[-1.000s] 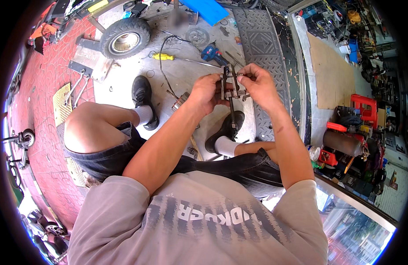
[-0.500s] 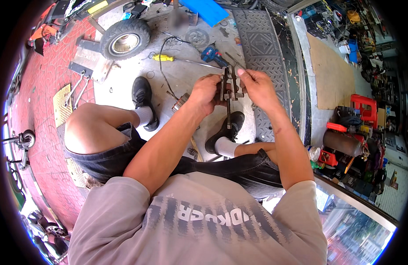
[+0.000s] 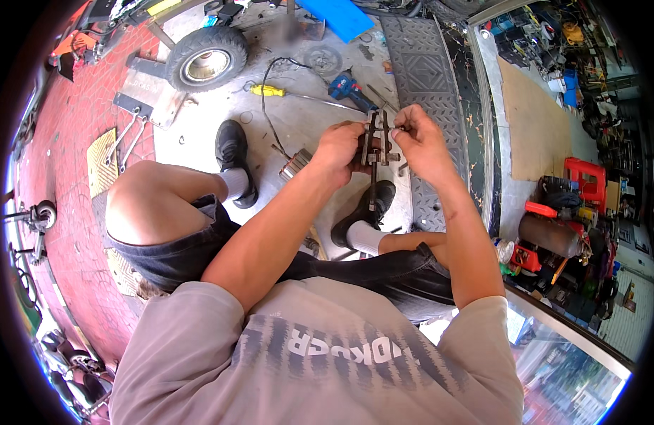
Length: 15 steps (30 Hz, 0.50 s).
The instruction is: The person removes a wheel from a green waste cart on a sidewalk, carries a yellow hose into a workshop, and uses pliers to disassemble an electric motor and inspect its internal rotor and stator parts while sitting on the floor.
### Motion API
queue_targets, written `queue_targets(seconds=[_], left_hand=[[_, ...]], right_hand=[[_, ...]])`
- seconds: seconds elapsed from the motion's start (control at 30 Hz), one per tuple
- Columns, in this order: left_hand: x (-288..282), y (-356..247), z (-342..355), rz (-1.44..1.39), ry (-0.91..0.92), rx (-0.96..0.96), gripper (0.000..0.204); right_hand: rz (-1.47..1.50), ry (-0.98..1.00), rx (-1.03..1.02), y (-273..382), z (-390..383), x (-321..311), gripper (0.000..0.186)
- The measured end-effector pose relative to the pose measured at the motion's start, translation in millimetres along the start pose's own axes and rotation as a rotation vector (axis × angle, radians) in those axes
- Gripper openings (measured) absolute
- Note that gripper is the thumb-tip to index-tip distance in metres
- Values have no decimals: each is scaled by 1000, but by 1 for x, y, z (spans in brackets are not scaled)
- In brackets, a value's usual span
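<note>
In front of me I hold up a dark metal puller (image 3: 374, 157), with two parallel arms at its far end and a long threaded screw pointing back toward my shoe. My left hand (image 3: 337, 154) is closed round its left side; the fingertips are partly hidden behind the metal. On the other side, my right hand (image 3: 425, 145) has curled fingers and pinches the end of a thin cross bolt (image 3: 392, 128) that sticks out of the arms. Just left of my left wrist, a small motor-like part (image 3: 296, 165) with a cable lies on the floor.
Beyond my hands lie a blue cordless drill (image 3: 351, 92) and a long screwdriver with a yellow handle (image 3: 268, 91). A small tyred wheel (image 3: 207, 62) sits farther left, near two spanners (image 3: 131, 143). A ridged metal ramp (image 3: 427, 78) runs along the right, beside crowded shop goods.
My right hand has drawn its fingers in from lying along the puller's arm to a pinch at the bolt's end. The left hand keeps its hold. The view has shifted slightly.
</note>
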State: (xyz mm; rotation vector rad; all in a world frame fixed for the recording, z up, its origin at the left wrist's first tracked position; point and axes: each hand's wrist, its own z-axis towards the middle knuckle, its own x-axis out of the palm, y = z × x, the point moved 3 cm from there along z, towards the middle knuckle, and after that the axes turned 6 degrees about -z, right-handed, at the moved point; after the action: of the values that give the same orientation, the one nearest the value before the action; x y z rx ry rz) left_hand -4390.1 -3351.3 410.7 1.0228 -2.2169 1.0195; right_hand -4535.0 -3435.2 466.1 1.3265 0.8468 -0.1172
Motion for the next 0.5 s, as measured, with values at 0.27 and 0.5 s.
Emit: queue_targets(seconds=[0.27, 0.5], left_hand=[[-5, 0, 2, -33, -15, -8, 30], [-3, -4, 0, -59, -42, -7, 28]], right_hand=[[-386, 137, 19, 17, 1, -2, 28], [-321, 162, 193, 0, 4, -5, 26]])
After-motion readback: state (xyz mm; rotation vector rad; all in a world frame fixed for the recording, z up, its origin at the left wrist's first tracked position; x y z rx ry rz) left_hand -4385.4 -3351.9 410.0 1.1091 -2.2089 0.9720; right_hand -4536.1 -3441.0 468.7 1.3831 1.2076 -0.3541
